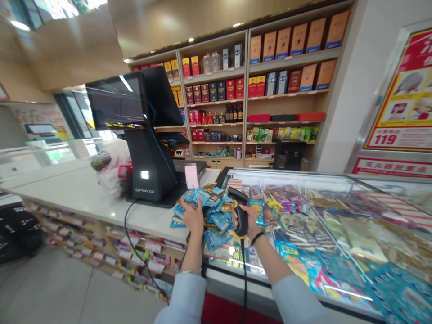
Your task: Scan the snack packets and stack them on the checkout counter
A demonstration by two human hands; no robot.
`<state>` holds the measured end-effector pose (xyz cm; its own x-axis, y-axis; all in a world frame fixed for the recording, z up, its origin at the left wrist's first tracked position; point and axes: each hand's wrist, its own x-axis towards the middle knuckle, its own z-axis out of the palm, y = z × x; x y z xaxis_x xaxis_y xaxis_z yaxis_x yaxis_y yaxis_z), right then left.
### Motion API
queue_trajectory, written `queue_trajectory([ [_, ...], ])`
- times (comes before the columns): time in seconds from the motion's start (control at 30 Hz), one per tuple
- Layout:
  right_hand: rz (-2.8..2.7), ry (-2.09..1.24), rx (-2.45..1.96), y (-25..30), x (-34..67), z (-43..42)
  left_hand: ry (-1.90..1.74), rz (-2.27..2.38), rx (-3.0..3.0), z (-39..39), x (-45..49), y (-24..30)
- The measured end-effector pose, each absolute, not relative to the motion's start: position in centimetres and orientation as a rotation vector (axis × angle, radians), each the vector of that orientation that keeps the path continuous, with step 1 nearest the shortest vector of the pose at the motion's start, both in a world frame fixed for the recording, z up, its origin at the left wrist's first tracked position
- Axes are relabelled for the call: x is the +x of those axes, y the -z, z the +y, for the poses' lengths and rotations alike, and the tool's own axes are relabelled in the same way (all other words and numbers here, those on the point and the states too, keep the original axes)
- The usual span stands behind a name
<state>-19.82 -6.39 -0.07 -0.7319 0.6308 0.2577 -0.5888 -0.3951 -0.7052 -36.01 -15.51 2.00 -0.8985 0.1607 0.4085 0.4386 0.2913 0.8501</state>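
My left hand (193, 217) is raised over the white counter, its fingers closed on a small blue foil packet (197, 196). My right hand (242, 218) grips a black and yellow handheld barcode scanner (240, 211), whose head points left toward the packets. Between my hands lies a heap of blue and gold foil packets (214, 216), spilling from the counter onto the glass top of the display case. Its lower part is partly hidden behind my left wrist. A black coiled cable (243, 288) hangs down from the scanner.
A black point-of-sale terminal (150, 153) with twin screens stands on the white counter (77, 193), with a white plastic bag (114, 171) beside it. A glass display case (324, 225) full of packets lies to the right. Shelves of boxes and bottles (236, 90) line the back wall.
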Motion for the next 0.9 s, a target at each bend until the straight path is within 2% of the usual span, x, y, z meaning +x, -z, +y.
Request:
queue_trajectory([
  [0.27,-1.05,-2.173,-0.063,-0.2,-19.7,-6.8,1.753,-2.126,-0.53,-15.2,-35.9,-1.1],
  [0.9,-1.059,-2.189,-0.101,1.0,-20.3,-6.1,1.964,-2.02,-0.476,-15.3,-36.4,-1.0],
])
